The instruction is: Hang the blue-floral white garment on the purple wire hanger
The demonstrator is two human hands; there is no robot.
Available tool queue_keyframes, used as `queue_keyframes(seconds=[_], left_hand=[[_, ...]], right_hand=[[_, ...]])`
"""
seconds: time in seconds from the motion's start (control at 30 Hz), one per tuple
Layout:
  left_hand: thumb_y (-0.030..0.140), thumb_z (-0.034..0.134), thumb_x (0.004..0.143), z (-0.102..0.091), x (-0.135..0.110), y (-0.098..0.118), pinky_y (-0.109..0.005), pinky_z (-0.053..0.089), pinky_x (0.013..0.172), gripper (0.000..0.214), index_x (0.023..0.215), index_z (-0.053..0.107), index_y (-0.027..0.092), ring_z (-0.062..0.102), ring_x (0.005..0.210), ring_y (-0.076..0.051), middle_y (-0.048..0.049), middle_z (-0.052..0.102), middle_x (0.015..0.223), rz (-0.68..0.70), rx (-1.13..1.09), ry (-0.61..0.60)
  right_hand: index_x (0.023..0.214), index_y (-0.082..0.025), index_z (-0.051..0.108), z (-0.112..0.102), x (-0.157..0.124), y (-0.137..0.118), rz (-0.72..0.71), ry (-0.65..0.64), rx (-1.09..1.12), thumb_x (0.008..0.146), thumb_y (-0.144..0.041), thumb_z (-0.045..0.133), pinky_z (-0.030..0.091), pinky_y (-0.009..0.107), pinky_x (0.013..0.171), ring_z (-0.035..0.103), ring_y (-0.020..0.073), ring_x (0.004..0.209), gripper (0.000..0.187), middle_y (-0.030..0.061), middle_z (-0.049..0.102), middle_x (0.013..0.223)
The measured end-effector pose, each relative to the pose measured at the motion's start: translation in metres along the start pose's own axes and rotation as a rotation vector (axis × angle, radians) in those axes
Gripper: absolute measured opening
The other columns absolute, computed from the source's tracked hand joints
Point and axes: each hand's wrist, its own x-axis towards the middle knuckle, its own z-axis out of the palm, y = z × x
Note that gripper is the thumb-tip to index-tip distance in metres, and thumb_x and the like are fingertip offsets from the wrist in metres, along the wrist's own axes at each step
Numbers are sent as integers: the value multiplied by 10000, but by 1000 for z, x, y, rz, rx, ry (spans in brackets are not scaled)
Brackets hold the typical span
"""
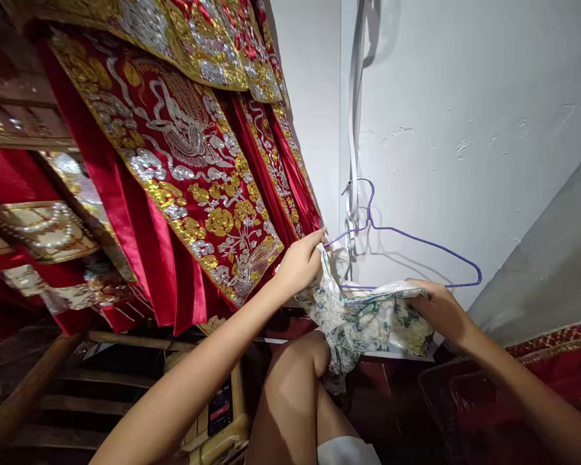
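Note:
A purple wire hanger (419,242) hangs by its hook against the white wall. A floral white, blue and yellow garment (363,320) is draped at the hanger's lower bar. My left hand (300,261) pinches the garment at the hanger's left end, fingers closed on the cloth. My right hand (440,307) grips the garment's right side under the bar, fingers curled over the fabric. My bare knee (295,381) is below the cloth.
Red satin hangings with gold and silver embroidery (193,174) hang at the left, close to my left hand. A white strap (353,129) runs down the wall corner. A wooden rack (29,387) and a small device with a screen (220,407) sit lower left. Red patterned fabric (556,361) lies lower right.

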Motion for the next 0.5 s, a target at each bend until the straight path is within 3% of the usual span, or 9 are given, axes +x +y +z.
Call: queue_keyframes(seconds=[0.07, 0.1, 0.13, 0.2, 0.27, 0.33, 0.4, 0.47, 0.5], left_hand=[[147, 368, 909, 0, 0, -2, -330, 520, 832, 304, 960, 663, 197, 693, 926, -234, -79, 767, 1028, -31, -10, -9], [162, 367, 910, 0, -1, -3, -323, 510, 786, 310, 953, 672, 198, 692, 883, -237, -68, 761, 963, -43, 27, -1], [173, 370, 908, -1, -2, -5, -321, 497, 761, 314, 950, 680, 201, 689, 870, -241, -64, 754, 946, -50, 77, 14], [190, 378, 904, -4, -5, -7, -319, 475, 751, 317, 947, 692, 211, 684, 888, -247, -61, 747, 968, -56, 169, 48], [201, 377, 909, -8, -5, -7, -315, 465, 752, 313, 911, 690, 221, 677, 881, -241, -52, 737, 940, -66, 204, 60], [201, 364, 922, -12, -4, -6, -312, 464, 769, 314, 863, 672, 225, 669, 887, -230, -47, 722, 930, -67, 177, 52], [207, 385, 924, -17, -1, -7, -320, 469, 805, 263, 865, 642, 218, 655, 941, -226, -64, 695, 1073, -85, 137, 89], [228, 477, 893, -22, 5, -10, -337, 475, 820, 132, 917, 605, 206, 632, 960, -225, -99, 616, 1229, -168, 106, 172], [237, 540, 860, -24, 8, -13, -343, 476, 820, 87, 926, 585, 202, 618, 951, -224, -111, 590, 1235, -225, 92, 206]], right_hand=[[933, -203, 715, -7, -8, -2, 11, 120, -22, 770, -396, 602, 426, 278, 571, 572, 204, 657, 277, 46, 678, 755], [1175, -205, 688, -12, -10, -3, 29, 226, -21, 746, -364, 633, 432, 275, 578, 588, 205, 669, 461, 54, 710, 828], [1396, -213, 568, -18, -12, -4, 46, 348, -13, 720, -321, 657, 432, 271, 577, 590, 198, 660, 690, 54, 724, 869], [1572, -219, 365, -33, -9, -7, 97, 535, -19, 691, -224, 669, 414, 260, 568, 564, 175, 617, 932, 31, 721, 833], [1463, -194, 549, -52, 0, -10, 171, 530, -75, 678, -141, 654, 411, 255, 594, 578, 168, 650, 794, 25, 716, 780], [1046, -157, 794, -69, 7, -13, 268, 387, -119, 654, -93, 671, 418, 255, 624, 616, 174, 709, 416, 41, 726, 757], [690, -155, 777, -77, 6, -13, 378, 190, -40, 599, -117, 768, 431, 276, 602, 639, 188, 670, 99, 59, 728, 700], [637, -180, 755, -73, -4, -14, 438, 87, 155, 549, -277, 887, 436, 317, 529, 632, 200, 539, 186, 72, 718, 627], [704, -207, 769, -66, -10, -15, 379, 171, 289, 587, -436, 881, 426, 330, 490, 612, 193, 471, 281, 68, 714, 609]])
